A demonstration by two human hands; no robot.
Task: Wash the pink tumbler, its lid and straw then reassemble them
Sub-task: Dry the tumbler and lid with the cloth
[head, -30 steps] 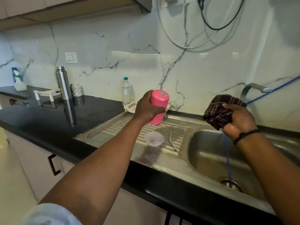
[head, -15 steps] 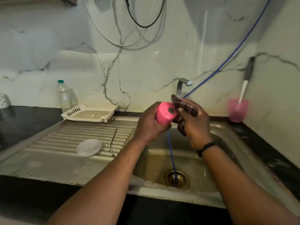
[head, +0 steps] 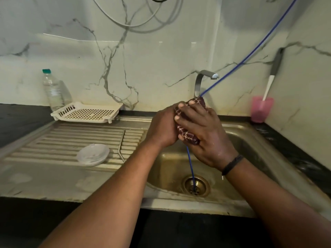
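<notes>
step: wiping tumbler | left hand (head: 162, 128) curls round it (tumbler hidden) over sink (head: 250, 140) | right hand (head: 202, 129) fingers clasp checked cloth (head: 188, 135) | lid (head: 93, 154), straw (head: 121, 144) on drainboard | next, likely: lid

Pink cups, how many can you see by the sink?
1: a pink cup in the counter's back right corner, beside the sink. The tumbler may be hidden under the cloth.
</notes>
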